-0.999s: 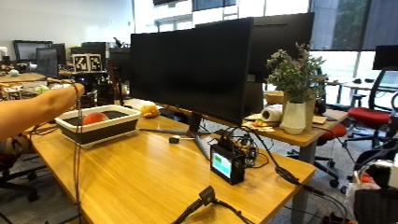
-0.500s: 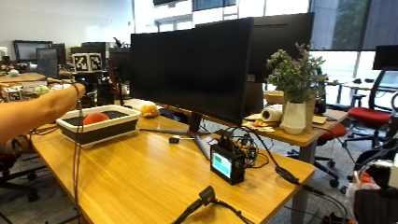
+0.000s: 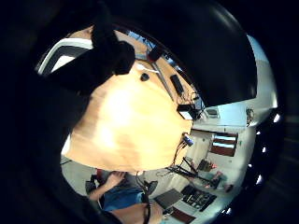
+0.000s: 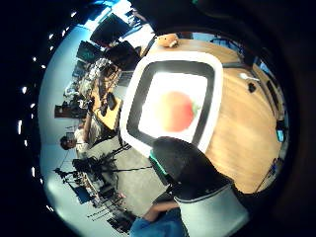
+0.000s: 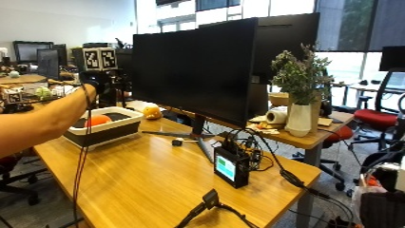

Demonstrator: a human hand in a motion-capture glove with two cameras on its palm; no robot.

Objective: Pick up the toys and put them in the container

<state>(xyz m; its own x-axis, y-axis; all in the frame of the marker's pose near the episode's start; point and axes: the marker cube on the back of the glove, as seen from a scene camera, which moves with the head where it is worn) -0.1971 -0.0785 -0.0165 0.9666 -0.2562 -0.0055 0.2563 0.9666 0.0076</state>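
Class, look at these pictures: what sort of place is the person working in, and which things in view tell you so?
Most likely an open-plan office or lab. A large monitor stands on a wooden desk, more desks with screens fill the background, and a red office chair sits by the windows.

I see a long light-brown wooden table (image 5: 158, 175) with a smooth, faintly shiny grained top. On it, the white-rimmed, black-lined rectangular container (image 5: 107, 130) looks like smooth plastic, and the round orange-red toy (image 5: 97, 120) inside it seems smooth and matt. My black-gloved right hand (image 5: 95, 80) reads as matt cloth. The big black monitor (image 5: 196, 71) has a dull, dark back.
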